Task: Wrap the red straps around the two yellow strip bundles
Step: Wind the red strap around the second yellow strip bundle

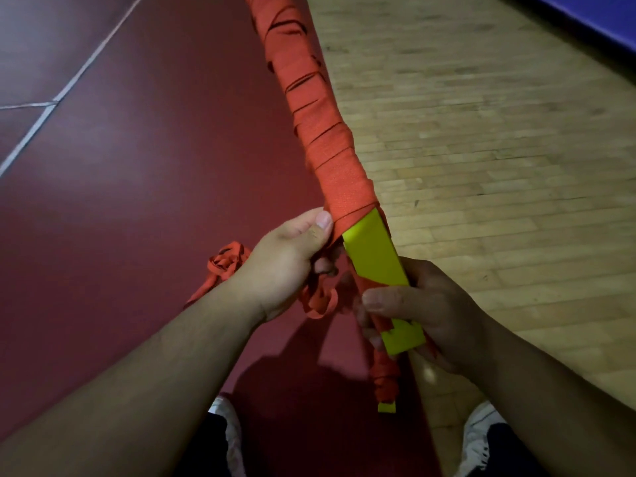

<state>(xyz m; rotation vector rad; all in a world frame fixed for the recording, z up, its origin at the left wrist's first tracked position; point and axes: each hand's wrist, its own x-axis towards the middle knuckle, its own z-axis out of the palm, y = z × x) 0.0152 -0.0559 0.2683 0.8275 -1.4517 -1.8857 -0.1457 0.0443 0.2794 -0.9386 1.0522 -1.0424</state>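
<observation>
A long yellow strip bundle [373,251] runs from the top centre down to my hands. Red strap [320,139] covers most of its length in overlapping turns. Bare yellow shows only near its lower end. My left hand [292,259] pinches the red strap at the edge of the last turn, thumb on top. My right hand [426,304] grips the bundle just below the bare yellow part. Loose red strap [225,265] lies in a heap on the floor behind my left hand. A second wrapped piece [385,376] with a yellow tip hangs below my right hand.
The floor is dark red [137,184] on the left with white lines, and pale wood [481,149] on the right. A blue surface [592,18] edges the top right corner. My white shoes [481,428] show at the bottom.
</observation>
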